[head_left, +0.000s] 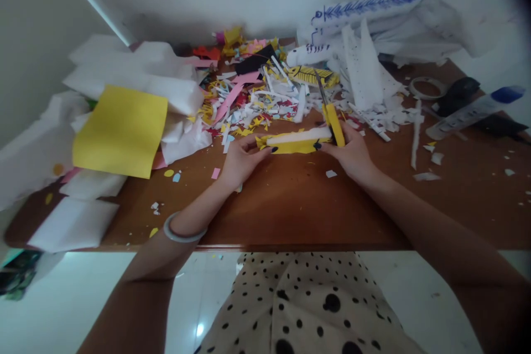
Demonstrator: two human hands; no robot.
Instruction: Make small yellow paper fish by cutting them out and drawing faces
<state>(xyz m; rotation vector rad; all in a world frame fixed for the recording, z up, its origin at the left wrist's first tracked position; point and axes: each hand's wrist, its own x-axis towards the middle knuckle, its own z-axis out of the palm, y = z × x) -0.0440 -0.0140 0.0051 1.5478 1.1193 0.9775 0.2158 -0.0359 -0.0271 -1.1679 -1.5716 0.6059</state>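
Observation:
Between my hands, just above the table, is a strip of yellow paper with a long white foam-like piece lying along it. My left hand pinches the left end, thumb in front and fingers behind. The right end is gripped by my right hand in the same way. That hand also keeps a pair of yellow-handled scissors tucked in its fingers, grey blades pointing up and away. My right fingers are partly hidden behind the handle.
Paper scraps are heaped behind my hands. White foam sheets and a yellow paper sheet lie left. At right are a tape roll, a blue-capped tube and drawn-on white paper pieces. The table edge is near my body.

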